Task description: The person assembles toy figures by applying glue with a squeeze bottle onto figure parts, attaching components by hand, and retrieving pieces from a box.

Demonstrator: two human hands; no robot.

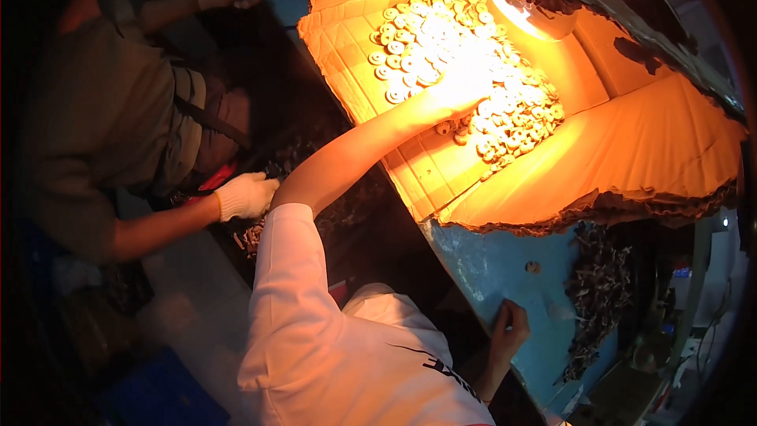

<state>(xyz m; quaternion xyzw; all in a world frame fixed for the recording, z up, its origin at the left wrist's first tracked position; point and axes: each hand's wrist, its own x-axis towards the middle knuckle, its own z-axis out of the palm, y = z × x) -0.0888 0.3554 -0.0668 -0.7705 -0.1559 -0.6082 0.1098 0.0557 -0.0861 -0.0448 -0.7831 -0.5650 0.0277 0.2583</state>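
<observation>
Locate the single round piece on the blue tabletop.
In the head view, the round piece lies right of centre on the blue tabletop, between the cardboard and the right hand, left of the dark heap.

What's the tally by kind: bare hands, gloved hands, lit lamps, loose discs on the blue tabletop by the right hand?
Bare hands (left hand, right hand): 2
White-gloved hands: 2
Lit lamp: 1
Loose disc on blue tabletop: 1
Total: 6
Piled discs excluded: overlap and glare prevent counting.
</observation>
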